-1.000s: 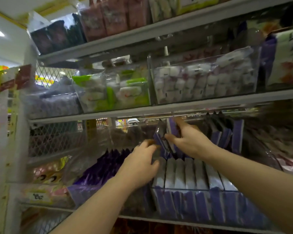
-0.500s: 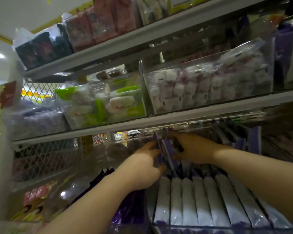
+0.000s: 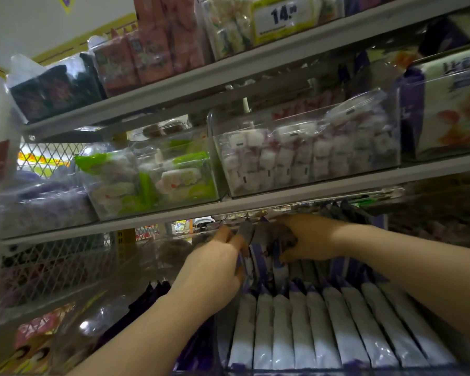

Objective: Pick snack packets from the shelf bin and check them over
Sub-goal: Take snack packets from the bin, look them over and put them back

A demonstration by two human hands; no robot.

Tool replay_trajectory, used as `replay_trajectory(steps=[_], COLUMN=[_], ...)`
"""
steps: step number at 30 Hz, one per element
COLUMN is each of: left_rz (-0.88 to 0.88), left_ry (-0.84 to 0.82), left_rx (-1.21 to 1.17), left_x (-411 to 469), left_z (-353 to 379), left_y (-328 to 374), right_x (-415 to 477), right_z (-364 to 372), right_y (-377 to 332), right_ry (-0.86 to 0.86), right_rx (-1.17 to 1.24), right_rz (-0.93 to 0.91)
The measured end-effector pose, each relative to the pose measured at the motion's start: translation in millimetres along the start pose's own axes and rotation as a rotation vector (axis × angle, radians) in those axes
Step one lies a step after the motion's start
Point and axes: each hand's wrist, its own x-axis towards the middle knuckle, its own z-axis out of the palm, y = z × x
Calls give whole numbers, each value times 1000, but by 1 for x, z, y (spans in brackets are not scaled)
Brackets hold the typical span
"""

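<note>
Both my hands are deep in the clear bin [image 3: 136, 270], just under the grey shelf edge [image 3: 296, 198]. My left hand [image 3: 212, 270] has thumb and fingertips pinched on the near side of the raised packets [image 3: 255, 234], a small purple-and-white bunch that stands up out of the stock. My right hand [image 3: 310, 237] curls over the same bunch from the other side, fingers wrapped round its dark top edges. Blur keeps me from telling how many packets I hold. The bunch sits directly between my two sets of fingers, touching both, with its long axis pointing up toward the shelf edge and its foot down among the others. Below and nearer to me than my fingers, the row of packets [image 3: 312, 327] stands on edge, side by side, long axes running away from me into the bin. I judge the way out is toward me and down, since the shelf edge is close above. The left hand looks nearer to the bunch's free side.
</note>
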Motion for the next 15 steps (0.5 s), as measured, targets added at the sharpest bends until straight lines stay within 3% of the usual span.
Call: replay_trajectory(steps=[3, 8, 13, 15], left_rz=[-5, 4, -38, 10], left_ry=[10, 29, -279, -298], left_rx=[47, 213, 176, 240], left_x=[6, 22, 49, 57], left_z=[1, 7, 10, 13], left_y=[1, -1, 3, 4], right_x=[-11, -16, -14, -13], right_z=[-6, 11, 23, 24], right_y=[-2, -9, -11, -12], right_ry=[-14, -135, -66, -34], right_rx=[-234, -400, -430, -389], right_rz=[-15, -31, -22, -3])
